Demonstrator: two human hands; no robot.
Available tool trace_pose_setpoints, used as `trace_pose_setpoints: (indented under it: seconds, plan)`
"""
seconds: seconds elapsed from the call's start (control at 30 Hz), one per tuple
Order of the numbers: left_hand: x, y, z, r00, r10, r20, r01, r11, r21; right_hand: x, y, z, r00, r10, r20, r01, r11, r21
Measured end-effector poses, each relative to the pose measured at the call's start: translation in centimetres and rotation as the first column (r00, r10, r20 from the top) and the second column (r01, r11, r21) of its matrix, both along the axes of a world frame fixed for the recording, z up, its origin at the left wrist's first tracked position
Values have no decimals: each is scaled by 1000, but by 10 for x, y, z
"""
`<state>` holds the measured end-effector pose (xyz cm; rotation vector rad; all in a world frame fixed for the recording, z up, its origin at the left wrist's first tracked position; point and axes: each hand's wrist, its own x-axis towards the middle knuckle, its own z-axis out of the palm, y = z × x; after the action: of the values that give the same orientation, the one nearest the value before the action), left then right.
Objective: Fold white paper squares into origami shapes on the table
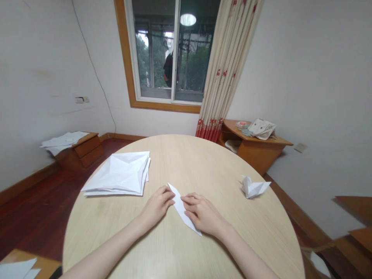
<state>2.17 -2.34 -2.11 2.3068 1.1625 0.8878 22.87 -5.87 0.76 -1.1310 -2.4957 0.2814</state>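
A narrow strip of folded white paper (180, 208), pointed at its far end, lies slantwise on the round table. Along its left edge, my left hand (157, 203) has its fingertips closed on the paper. My right hand (205, 214) grips the opposite edge with curled fingers; the thumb is close to the near part of the strip. What the fingertips press underneath is hidden.
Left on the pale wooden table (186, 155) lies a stack of creased white paper sheets (119, 174). A folded paper figure (253, 188) stands near the right edge. Beyond are a corner desk (261, 155) with a bag and a low drawer cabinet (88, 151).
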Motion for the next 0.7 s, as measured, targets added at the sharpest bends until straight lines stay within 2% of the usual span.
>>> trace_pose_setpoints:
  seconds: [0.13,0.3,0.43,0.7]
  plan:
    - [1,-2,4,1000,23,8,-23,999,-29,2,-1,6,1000,17,-14,-18,999,-31]
    - [0,-1,3,999,-40,10,40,998,-48,5,-2,10,999,48,-22,-49,998,-32]
    - [-1,0,4,999,-46,-11,45,999,-27,6,-3,11,998,52,-31,-53,998,-26]
    - [-5,-6,18,991,-132,-27,130,989,-68,4,-6,13,999,24,-23,-25,1000,-15]
